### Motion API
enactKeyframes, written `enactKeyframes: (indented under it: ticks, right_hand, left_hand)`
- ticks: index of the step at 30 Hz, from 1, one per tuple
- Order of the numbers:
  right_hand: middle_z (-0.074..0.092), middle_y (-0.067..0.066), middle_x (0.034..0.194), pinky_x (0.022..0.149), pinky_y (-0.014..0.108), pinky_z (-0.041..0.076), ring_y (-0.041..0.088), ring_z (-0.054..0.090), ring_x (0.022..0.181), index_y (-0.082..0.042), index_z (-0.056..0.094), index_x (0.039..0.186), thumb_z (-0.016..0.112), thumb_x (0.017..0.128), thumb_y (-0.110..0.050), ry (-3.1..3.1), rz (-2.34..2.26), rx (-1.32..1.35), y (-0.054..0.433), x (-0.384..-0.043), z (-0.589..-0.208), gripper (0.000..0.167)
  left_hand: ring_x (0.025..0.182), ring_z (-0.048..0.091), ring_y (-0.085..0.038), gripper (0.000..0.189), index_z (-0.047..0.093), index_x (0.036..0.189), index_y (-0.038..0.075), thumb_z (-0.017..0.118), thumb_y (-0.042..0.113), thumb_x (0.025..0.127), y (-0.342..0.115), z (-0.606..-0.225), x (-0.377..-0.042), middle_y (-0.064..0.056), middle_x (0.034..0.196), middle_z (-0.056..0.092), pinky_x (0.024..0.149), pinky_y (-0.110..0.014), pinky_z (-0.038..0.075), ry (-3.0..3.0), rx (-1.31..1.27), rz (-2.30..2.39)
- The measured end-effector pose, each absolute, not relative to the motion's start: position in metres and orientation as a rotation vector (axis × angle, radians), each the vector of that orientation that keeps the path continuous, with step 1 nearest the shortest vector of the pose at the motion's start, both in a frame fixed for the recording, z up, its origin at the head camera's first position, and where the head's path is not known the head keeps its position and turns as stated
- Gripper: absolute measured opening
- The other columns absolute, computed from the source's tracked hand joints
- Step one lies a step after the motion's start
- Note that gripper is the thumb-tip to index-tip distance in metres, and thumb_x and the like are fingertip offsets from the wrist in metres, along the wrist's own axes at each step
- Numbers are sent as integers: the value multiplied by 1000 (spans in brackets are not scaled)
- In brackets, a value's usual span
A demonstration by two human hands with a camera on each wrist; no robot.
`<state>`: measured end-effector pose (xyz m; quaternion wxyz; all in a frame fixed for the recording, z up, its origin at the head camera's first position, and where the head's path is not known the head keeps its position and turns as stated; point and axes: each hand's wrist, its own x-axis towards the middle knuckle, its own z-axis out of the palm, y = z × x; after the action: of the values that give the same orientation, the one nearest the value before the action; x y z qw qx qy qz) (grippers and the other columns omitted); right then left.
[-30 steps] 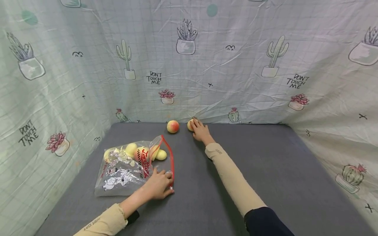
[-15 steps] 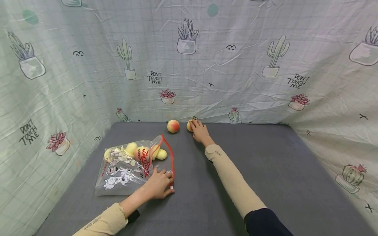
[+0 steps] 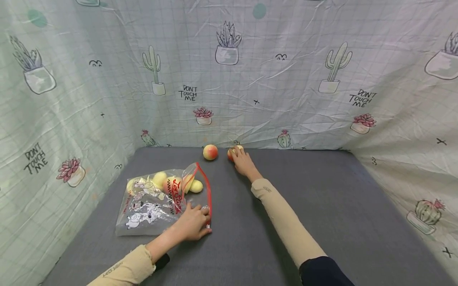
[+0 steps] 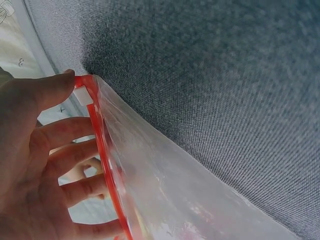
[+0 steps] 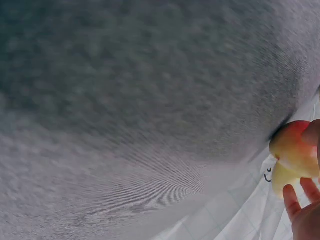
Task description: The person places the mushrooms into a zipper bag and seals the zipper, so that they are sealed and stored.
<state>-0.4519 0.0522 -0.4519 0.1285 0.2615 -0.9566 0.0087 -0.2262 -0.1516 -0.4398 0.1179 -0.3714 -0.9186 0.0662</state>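
A clear zip bag (image 3: 164,226) with red edging lies on the left of the grey table. My left hand (image 3: 194,223) holds its mouth edge. In the left wrist view, the thumb touches the corner of the red zip strip (image 4: 102,145) near the white slider (image 4: 83,95), and the fingers meet the strip. At the table's back edge, my right hand (image 3: 246,163) holds a red-and-yellow apple (image 5: 296,147) between thumb and fingers; its hand covers part of it. A similar apple (image 3: 210,152) stands a little to its left, untouched.
Several yellow and reddish fruits (image 3: 159,180) lie inside the bag, and a pale yellow one (image 3: 196,186) shows near its mouth. A cactus-print curtain (image 3: 250,79) hangs behind and along both sides of the grey table (image 3: 322,206).
The apple under my right hand has turned, so its red side now shows on the left. The right hand has shifted slightly right. The left hand and bag look unmoved.
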Motion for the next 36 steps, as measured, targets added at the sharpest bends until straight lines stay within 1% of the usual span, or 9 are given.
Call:
enactKeyframes:
  ticks: [5,8,11,20,24,29,31,36]
  right_hand:
    - [35,12,137,91,45,37,33,34,123,-9,32,137,56,84,-14,-2720,-78,817,54,-449,-454,59]
    - [39,11,133,91,45,36,35,34,121,-10,36,135,59,82,-14,-2668,-119,826,55,-447,-453,58]
    - [42,10,130,89,46,37,37,35,119,-10,40,133,60,80,-13,-2637,-138,830,56,-445,-451,56]
    - [38,7,132,79,49,41,38,34,116,-16,39,134,55,84,-12,-2678,-190,819,57,-441,-448,52]
    - [37,9,131,78,47,40,37,36,113,-22,39,134,54,85,-12,-2684,-200,805,62,-440,-448,53]
    - [35,14,134,82,46,39,37,34,115,-27,32,138,54,87,-14,-2745,-249,792,67,-437,-445,57]
    - [36,16,133,83,47,39,37,34,115,-27,33,138,54,87,-13,-2745,-257,803,68,-436,-444,57]
    - [41,18,127,83,45,37,36,34,110,-27,37,136,54,87,-12,-2695,-275,840,69,-436,-447,54]
  left_hand:
    - [78,53,-19,29,65,78,17,63,45,74,-151,-439,-225,1,84,58,71,-49,36,-2701,-1078,186]
    - [78,53,-19,28,65,78,17,63,45,74,-151,-440,-225,1,84,58,71,-50,36,-2705,-1073,182]
    - [78,53,-19,28,64,77,17,63,44,74,-151,-440,-225,1,84,58,71,-50,37,-2707,-1073,179]
    - [80,54,-20,28,65,79,16,63,44,75,-151,-439,-225,0,86,59,72,-52,37,-2724,-1084,174]
    - [80,54,-21,28,65,80,16,63,44,75,-152,-440,-224,0,86,59,72,-52,37,-2721,-1088,174]
    - [79,53,-21,28,65,81,16,63,44,75,-152,-440,-224,1,86,59,71,-50,37,-2706,-1091,173]
    - [79,53,-21,28,65,81,16,63,44,75,-152,-440,-224,1,86,59,71,-50,37,-2703,-1091,172]
    - [80,53,-21,29,65,82,16,63,44,75,-151,-440,-225,0,89,60,71,-50,37,-2705,-1083,177]
